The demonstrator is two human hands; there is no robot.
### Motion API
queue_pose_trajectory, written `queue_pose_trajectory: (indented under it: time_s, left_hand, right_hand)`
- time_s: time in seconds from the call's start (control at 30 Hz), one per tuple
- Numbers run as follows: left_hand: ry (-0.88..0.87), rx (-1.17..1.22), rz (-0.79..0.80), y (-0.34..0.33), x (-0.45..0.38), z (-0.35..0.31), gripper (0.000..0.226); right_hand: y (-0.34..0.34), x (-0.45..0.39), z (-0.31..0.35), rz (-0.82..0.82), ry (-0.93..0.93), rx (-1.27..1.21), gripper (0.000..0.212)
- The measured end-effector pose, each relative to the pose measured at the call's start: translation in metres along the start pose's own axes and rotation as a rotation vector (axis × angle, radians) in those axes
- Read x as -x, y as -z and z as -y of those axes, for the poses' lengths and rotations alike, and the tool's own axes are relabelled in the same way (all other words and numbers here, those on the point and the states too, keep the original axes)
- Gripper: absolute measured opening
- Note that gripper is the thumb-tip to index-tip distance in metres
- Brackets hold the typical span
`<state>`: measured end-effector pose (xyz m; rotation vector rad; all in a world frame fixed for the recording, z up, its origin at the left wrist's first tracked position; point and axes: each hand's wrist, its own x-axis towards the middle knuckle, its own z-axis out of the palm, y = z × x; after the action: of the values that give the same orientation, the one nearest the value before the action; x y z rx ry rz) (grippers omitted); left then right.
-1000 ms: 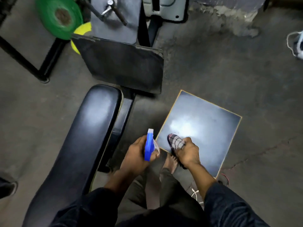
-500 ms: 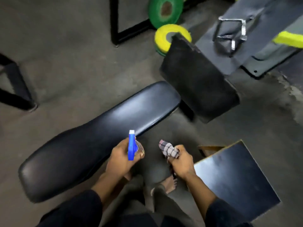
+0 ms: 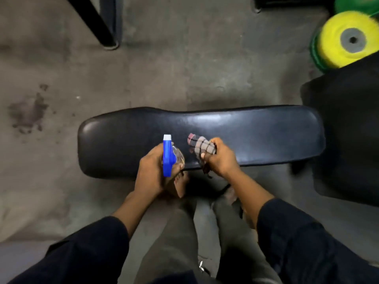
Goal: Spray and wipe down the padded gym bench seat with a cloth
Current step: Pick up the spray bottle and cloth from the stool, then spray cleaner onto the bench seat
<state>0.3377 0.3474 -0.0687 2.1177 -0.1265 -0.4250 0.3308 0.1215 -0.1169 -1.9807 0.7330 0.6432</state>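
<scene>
Fingers (image 3: 180, 167) of our left hand (image 3: 151, 171) are wrapped tight around one spray bottle (image 3: 168, 155), its blue head with a white nozzle tip pointing away from us over the bench; fingers (image 3: 205, 155) of our right hand (image 3: 220, 158) are clenched on one checked cloth (image 3: 202, 145), which sticks out of the fist above the pad and does not visibly touch it. We count two hands, two dark sleeves (image 3: 82, 253), one bottle, one cloth. One long black padded bench (image 3: 256, 132) lies crosswise in front of us, glossy, with a pale sheen along its far half; both hands are over its near edge, close to its middle. At its right end sits a second, larger black pad (image 3: 348, 130). Beyond that, at the upper right, we see two weight plates: a yellow plate (image 3: 332, 37) with a grey hub lying against a green plate (image 3: 356, 5) behind it. Below the hands are our two legs in grey trousers (image 3: 174, 242) and bare feet on the ground. Grey concrete floor (image 3: 184, 68) surrounds everything, with a dark stain (image 3: 28, 111) at left, and one black frame leg (image 3: 96, 23) stands on it at the top left.
</scene>
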Motion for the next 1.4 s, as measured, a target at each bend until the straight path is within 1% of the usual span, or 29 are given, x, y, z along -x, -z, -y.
queue_pose_trajectory:
  time_s: [0.1,0.2,0.33,0.43,0.47,0.5,0.57,0.63,0.7,0.8,0.87,0.9,0.93,1.0,1.07,1.1,1.13,1.2,1.27,1.3,1.33,1.4]
  left_hand:
    - [0.070,0.005,-0.098,0.001,0.005,0.020,0.045]
    - [0.168,0.040,-0.167,-0.006,0.017,0.028,0.060]
    - [0.194,0.060,-0.175,-0.018,0.024,0.026,0.057]
    - [0.193,0.042,-0.124,-0.036,0.017,0.020,0.058]
    - [0.198,0.045,-0.109,-0.042,0.014,0.017,0.056]
    - [0.202,0.044,-0.089,-0.048,0.009,0.011,0.051]
    - [0.207,0.021,-0.030,-0.057,-0.002,-0.002,0.050]
    - [0.206,-0.008,0.037,-0.065,-0.016,-0.013,0.050]
    - [0.215,-0.067,0.106,-0.077,-0.031,-0.022,0.047]
    - [0.257,-0.193,0.267,-0.094,-0.054,-0.034,0.048]
    - [0.266,-0.242,0.421,-0.107,-0.068,-0.042,0.050]
    - [0.257,-0.273,0.492,-0.113,-0.073,-0.045,0.051]
    - [0.240,-0.306,0.554,-0.120,-0.077,-0.048,0.053]
    - [0.222,-0.330,0.641,-0.136,-0.081,-0.056,0.062]
    - [0.226,-0.380,0.721,-0.155,-0.082,-0.062,0.073]
    - [0.200,-0.437,0.762,-0.167,-0.083,-0.063,0.072]
    - [0.170,-0.497,0.799,-0.180,-0.083,-0.061,0.067]
    - [0.123,-0.533,0.853,-0.200,-0.090,-0.053,0.059]
    - [0.046,-0.560,0.878,-0.213,-0.102,-0.037,0.063]
    - [-0.012,-0.622,0.855,-0.219,-0.108,-0.029,0.068]
    - [-0.074,-0.686,0.781,-0.226,-0.116,-0.020,0.072]
    - [-0.208,-0.766,0.539,-0.243,-0.137,-0.007,0.069]
  right_hand:
    - [-0.029,-0.043,0.007,0.109,0.013,0.030,0.031]
    - [-0.053,-0.077,0.002,0.143,0.036,0.034,0.031]
    - [-0.052,-0.109,-0.010,0.118,0.107,0.218,0.039]
    - [-0.030,-0.117,-0.021,0.121,0.143,0.325,0.062]
    - [-0.021,-0.115,-0.026,0.119,0.141,0.338,0.069]
    - [-0.011,-0.112,-0.029,0.112,0.140,0.334,0.071]
    - [0.009,-0.104,-0.034,0.095,0.157,0.287,0.064]
    - [0.029,-0.092,-0.034,0.099,0.155,0.162,0.058]
    - [0.049,-0.073,-0.030,0.178,0.152,-0.084,0.065]
    - [0.075,-0.042,-0.025,0.333,0.268,-0.394,0.087]
    - [0.086,-0.023,-0.027,0.406,0.354,-0.451,0.094]
    - [0.086,-0.017,-0.031,0.400,0.382,-0.439,0.094]
    - [0.085,-0.013,-0.037,0.352,0.387,-0.419,0.091]
    - [0.081,-0.008,-0.048,0.183,0.343,-0.390,0.079]
    - [0.076,-0.011,-0.060,0.009,0.267,-0.367,0.054]
    - [0.076,-0.016,-0.068,-0.084,0.224,-0.327,0.040]
    - [0.076,-0.022,-0.077,-0.175,0.177,-0.282,0.031]
    - [0.081,-0.036,-0.098,-0.315,0.072,-0.274,0.026]
    - [0.087,-0.049,-0.120,-0.394,-0.025,-0.328,0.029]
    - [0.091,-0.056,-0.133,-0.434,-0.070,-0.330,0.031]
    - [0.095,-0.063,-0.146,-0.475,-0.115,-0.310,0.033]
    - [0.103,-0.074,-0.169,-0.544,-0.173,-0.237,0.036]
